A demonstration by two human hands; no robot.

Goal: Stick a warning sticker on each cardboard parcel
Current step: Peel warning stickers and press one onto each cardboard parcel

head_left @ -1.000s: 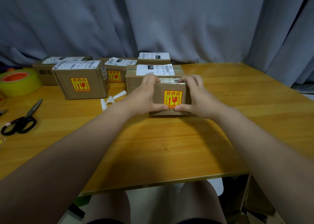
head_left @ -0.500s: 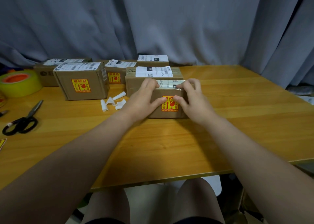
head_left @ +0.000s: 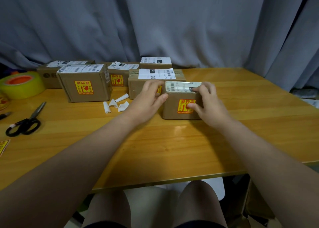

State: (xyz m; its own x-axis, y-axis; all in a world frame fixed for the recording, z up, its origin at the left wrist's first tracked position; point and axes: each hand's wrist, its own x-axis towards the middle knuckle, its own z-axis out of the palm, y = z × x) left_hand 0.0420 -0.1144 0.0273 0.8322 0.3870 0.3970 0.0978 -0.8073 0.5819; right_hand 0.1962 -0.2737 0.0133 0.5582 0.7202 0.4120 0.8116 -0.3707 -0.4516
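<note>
Where the wooden table (head_left: 172, 150) is nearest the middle of the view, a small parcel (head_left: 174, 113) stands upright with a red and yellow warning sticker (head_left: 183, 105) on the face turned toward the person. A white shipping label (head_left: 179, 87) lies across its top. The right hand (head_left: 207, 105) grips this parcel at its right end: the fingers curl over the top onto the label and the thumb presses on the sticker's right part. The left hand (head_left: 148, 100) lies at the parcel's left side with the thumb tip touching the upper left front edge. Its fingers are loosely bent farther back, and I cannot tell whether they hold the parcel or only lie beside it.

Just behind and to the left stands a wider parcel (head_left: 138, 89), its own sticker mostly hidden by the left hand. Farther left a big parcel (head_left: 96, 91) shows a sticker on its front, and more parcels (head_left: 155, 65) are lined up along the grey curtain (head_left: 155, 20). A few curled white backing strips (head_left: 115, 104) lie between the big parcel and the left hand. Well to the left are black-handled scissors (head_left: 25, 122), a yellow tape roll (head_left: 22, 85) and a loose sticker (head_left: 3, 146) at the picture's edge.
</note>
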